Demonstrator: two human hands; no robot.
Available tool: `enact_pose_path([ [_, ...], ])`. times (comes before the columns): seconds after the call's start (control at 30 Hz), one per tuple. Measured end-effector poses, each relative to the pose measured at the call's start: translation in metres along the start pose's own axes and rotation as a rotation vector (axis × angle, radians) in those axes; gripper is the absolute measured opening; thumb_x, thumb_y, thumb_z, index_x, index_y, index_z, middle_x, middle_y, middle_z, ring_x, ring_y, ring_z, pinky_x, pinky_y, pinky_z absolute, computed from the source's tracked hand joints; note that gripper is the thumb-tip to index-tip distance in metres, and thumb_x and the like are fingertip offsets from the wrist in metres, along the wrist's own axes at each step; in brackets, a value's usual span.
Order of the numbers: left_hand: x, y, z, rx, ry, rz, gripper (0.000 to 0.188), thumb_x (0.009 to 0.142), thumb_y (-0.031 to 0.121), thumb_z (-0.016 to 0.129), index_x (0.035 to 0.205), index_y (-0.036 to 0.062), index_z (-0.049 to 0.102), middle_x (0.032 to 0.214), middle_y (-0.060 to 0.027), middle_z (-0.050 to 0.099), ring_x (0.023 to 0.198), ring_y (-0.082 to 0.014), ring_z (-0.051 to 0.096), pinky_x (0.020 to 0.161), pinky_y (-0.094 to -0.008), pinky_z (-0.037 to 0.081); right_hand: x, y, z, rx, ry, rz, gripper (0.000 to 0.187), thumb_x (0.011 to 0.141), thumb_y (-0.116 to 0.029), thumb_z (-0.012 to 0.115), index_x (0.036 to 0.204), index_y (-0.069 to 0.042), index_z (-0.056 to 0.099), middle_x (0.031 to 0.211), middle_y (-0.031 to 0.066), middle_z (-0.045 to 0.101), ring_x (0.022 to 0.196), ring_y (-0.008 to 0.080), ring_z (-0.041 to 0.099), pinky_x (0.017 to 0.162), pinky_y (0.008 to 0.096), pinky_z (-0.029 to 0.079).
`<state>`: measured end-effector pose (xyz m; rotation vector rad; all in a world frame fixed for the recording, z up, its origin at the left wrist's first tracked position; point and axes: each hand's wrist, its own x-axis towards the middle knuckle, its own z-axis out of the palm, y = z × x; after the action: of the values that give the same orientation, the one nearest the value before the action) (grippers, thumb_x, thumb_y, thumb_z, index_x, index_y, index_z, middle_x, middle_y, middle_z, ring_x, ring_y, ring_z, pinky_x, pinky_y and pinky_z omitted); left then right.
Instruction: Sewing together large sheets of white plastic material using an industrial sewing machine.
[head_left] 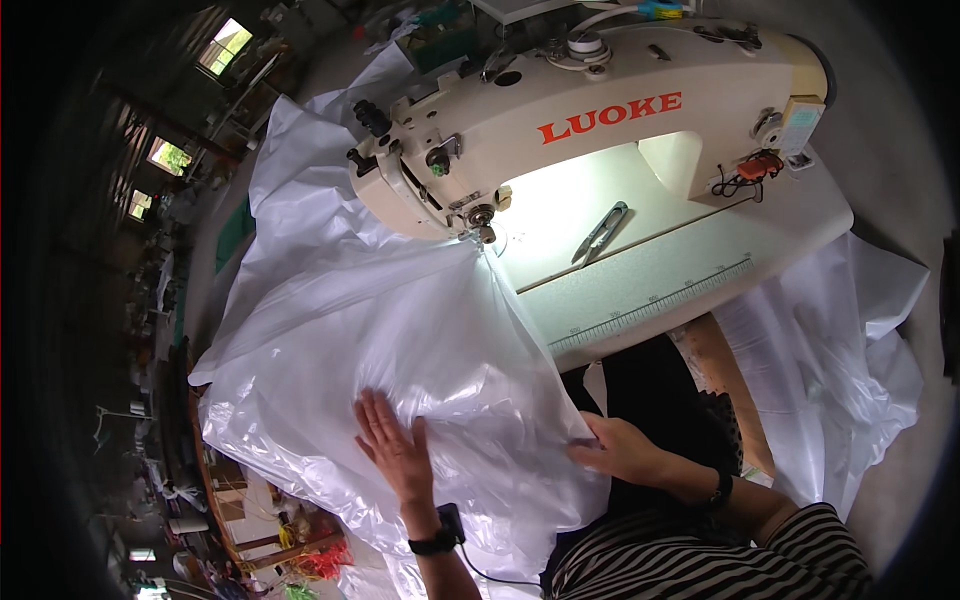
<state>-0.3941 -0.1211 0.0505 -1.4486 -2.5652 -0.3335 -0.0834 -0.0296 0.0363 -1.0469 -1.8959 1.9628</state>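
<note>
White glossy plastic sheeting point(330, 320) spreads over the left of the sewing table and hangs toward my lap. Its upper right corner runs in under the needle area of a cream sewing machine point(600, 100). My left hand point(393, 445) lies flat on the sheeting with its fingers stretched out. At the sheet's right edge, near my lap, my right hand point(622, 448) pinches the plastic between thumb and fingers. A pair of thread snips point(601, 233) rests on the lit machine bed, apart from both hands.
A ruler scale point(660, 300) runs along the front of the machine bed. More white sheeting point(810, 360) hangs at the right of the table. An orange clip with black cord point(757, 168) sits by the machine's pillar. Red stringy material point(325, 558) lies low at the left.
</note>
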Motion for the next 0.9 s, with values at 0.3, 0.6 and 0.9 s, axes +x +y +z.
enact_pose_path([
  [0.3, -0.008, 0.028, -0.007, -0.104, 0.036, 0.148, 0.061, 0.093, 0.028, 0.062, 0.148, 0.0128, 0.040, 0.158, -0.0092, 0.033, 0.148, -0.0340, 0.024, 0.118, -0.0598, 0.013, -0.021, -0.031, 0.024, 0.621, -0.041, 0.122, 0.039, 0.099, -0.021, 0.061, 0.130, -0.001, 0.052, 0.113, 0.0083, 0.066, 0.091, 0.0098, 0.063, 0.071, 0.0241, 0.052],
  [0.6, 0.005, 0.034, 0.002, 0.002, -0.048, 0.205, 0.067, 0.088, 0.023, 0.066, 0.149, 0.0149, 0.040, 0.158, -0.0052, 0.033, 0.148, -0.0317, 0.025, 0.119, -0.0587, 0.011, -0.021, -0.010, 0.012, 0.367, -0.082, 0.089, 0.030, 0.097, -0.035, 0.063, 0.099, -0.005, 0.065, 0.069, -0.0007, 0.055, 0.059, 0.0121, 0.053, 0.055, 0.0285, 0.043],
  [0.9, 0.005, 0.031, -0.007, 0.121, -0.094, 0.181, 0.071, 0.090, 0.029, 0.065, 0.153, 0.0173, 0.034, 0.161, -0.0045, 0.028, 0.149, -0.0307, 0.022, 0.118, -0.0593, 0.013, -0.035, -0.047, -0.013, -0.491, 0.392, -0.187, 0.049, 0.079, -0.043, 0.077, 0.108, -0.007, 0.061, 0.096, 0.0065, 0.065, 0.082, 0.0247, 0.065, 0.069, 0.0347, 0.053],
])
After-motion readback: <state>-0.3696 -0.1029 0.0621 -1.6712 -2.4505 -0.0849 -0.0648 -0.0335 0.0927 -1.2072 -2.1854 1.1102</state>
